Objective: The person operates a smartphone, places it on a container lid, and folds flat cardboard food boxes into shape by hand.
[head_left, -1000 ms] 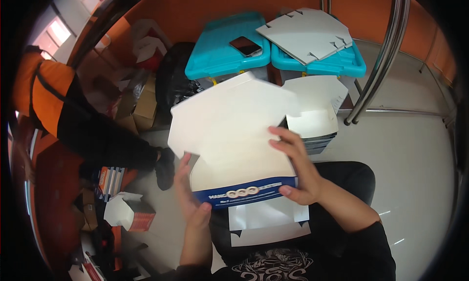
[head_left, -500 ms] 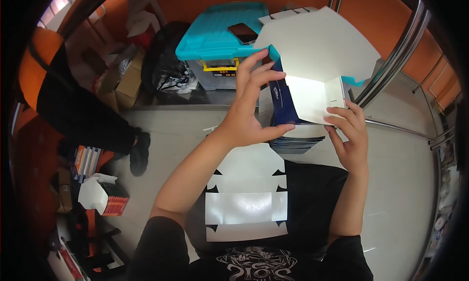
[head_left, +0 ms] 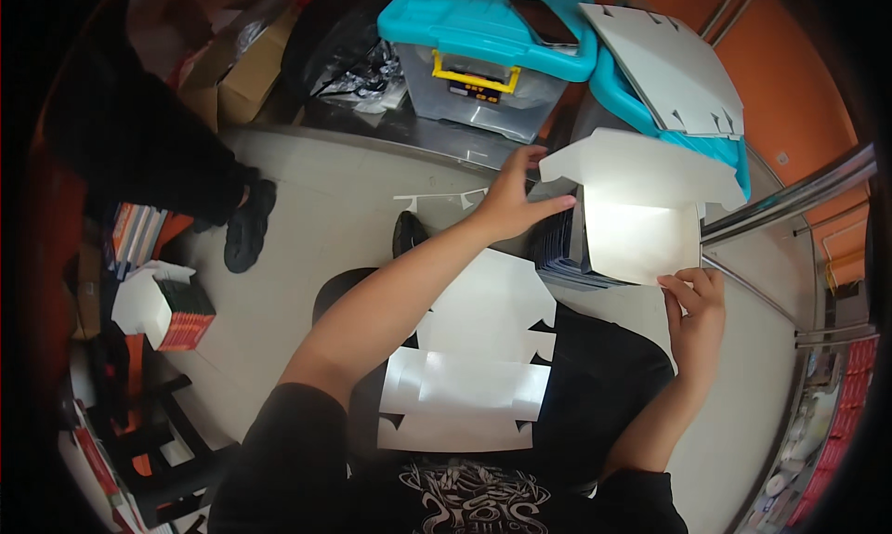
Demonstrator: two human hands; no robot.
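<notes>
A folded cardboard box [head_left: 641, 241], white inside with its lid raised, sits over a stack of dark blue box pieces [head_left: 555, 248]. My left hand [head_left: 514, 200] is at the box's left side, thumb and fingers spread apart, with the thumb tip by the upper left edge. At the near right corner my right hand [head_left: 695, 304] pinches the box edge between thumb and fingers. Across my lap lies a flat white die-cut box blank [head_left: 483, 334] with creases and notched sides, partly covered by my left forearm.
A clear bin with a turquoise lid [head_left: 465, 23] carries a phone [head_left: 542, 21]. To its right, flat white blanks [head_left: 664, 65] rest on another turquoise lid. Metal rails [head_left: 790, 200] run at right. A person's shoe [head_left: 249, 227] and a red-and-white box stack [head_left: 177, 311] are on the left.
The box has come down and slightly right onto the stack, its lid tipping back. My left hand has loosened and spread, while my right hand has moved to the near corner. The view has shifted.
</notes>
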